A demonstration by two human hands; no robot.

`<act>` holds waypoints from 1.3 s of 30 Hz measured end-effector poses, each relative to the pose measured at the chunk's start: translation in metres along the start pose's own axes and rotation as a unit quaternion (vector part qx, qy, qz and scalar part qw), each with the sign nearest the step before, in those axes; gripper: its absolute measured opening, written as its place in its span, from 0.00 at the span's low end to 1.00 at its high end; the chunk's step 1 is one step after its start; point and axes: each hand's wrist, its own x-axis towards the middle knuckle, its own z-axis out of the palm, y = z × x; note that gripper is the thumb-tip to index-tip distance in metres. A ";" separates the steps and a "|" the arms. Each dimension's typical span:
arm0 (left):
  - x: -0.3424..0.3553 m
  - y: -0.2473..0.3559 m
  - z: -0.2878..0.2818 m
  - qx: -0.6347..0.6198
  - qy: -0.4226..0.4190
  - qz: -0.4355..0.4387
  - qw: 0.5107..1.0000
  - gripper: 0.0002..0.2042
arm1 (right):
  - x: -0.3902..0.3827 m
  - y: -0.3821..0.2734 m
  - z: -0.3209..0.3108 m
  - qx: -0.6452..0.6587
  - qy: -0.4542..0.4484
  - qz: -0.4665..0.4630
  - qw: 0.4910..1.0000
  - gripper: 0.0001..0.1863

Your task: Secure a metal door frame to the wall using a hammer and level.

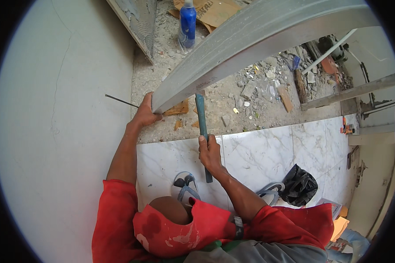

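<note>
A long silver metal profile (232,52) curves across the view from the left wall toward the upper right. My left hand (145,113) is closed around its near end, close to the wall. Beside that hand, a thin dark rod (120,100) juts out in front of the wall; whether my fingers touch it is hidden. My right hand (211,153) grips the teal handle of what looks like a hammer (201,114). Its upper end meets the profile's lower edge, and the head is hidden behind the metal.
White marbled tiles (259,149) border a rough floor strewn with rubble (250,90). A blue bottle (187,24) stands beyond the profile, near brown paper (215,12). At right lie a black plastic bag (299,186) and a wooden beam (351,93). A cracked wall (61,131) rises at left.
</note>
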 end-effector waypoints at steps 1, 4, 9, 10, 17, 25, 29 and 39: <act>0.000 0.001 0.000 0.003 0.004 0.003 1.000 0.44 | -0.004 -0.010 -0.001 0.005 0.003 0.000 1.000 0.19; 0.000 0.001 0.001 0.006 0.006 0.012 1.000 0.44 | -0.015 -0.020 0.006 0.070 0.040 -0.078 0.994 0.18; 0.001 0.000 0.002 0.007 0.004 0.013 1.000 0.44 | 0.001 0.002 0.013 -0.177 -0.027 -0.015 0.984 0.18; 0.001 -0.003 0.002 0.013 0.008 0.024 1.000 0.44 | 0.005 -0.001 0.010 -0.145 -0.040 0.010 0.989 0.19; 0.000 -0.005 0.000 0.025 0.002 0.016 1.000 0.45 | -0.016 -0.024 -0.002 0.015 0.059 -0.071 0.996 0.19; 0.002 -0.001 0.000 0.032 -0.016 0.012 0.999 0.43 | 0.008 -0.008 0.006 -0.212 -0.077 -0.008 0.974 0.20; -0.001 -0.005 -0.003 0.033 -0.027 -0.014 0.999 0.42 | -0.004 -0.034 -0.001 -0.104 -0.012 -0.017 0.994 0.19; 0.001 0.003 -0.003 0.041 -0.045 -0.018 0.998 0.40 | -0.021 0.021 0.008 0.043 0.048 -0.071 0.995 0.16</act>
